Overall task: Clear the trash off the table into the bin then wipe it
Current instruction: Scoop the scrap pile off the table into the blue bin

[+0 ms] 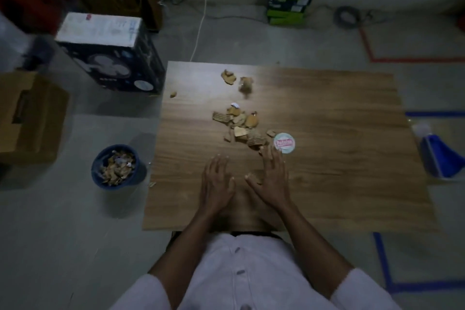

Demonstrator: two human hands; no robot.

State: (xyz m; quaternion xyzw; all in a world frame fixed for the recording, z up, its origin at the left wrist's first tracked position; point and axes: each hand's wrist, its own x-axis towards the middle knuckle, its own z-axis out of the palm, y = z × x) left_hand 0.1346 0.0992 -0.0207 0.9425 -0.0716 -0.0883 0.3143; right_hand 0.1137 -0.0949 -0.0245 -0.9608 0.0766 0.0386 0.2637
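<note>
Fingers point(275, 158) of left hand point(216, 181) and right hand point(273, 184) are splaying wide, holding nothing. Scooping centre-frame cardboard scraps point(241, 121) together is looking wisest.

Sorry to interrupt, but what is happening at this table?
A person is clearing torn cardboard scraps off a wooden table. The left hand and right hand are both open, fingers spread, near the pile and holding nothing; the right one is beside a round white disc. A blue bin on the floor at the person's left already holds scraps. Wiping has not begun.
</note>
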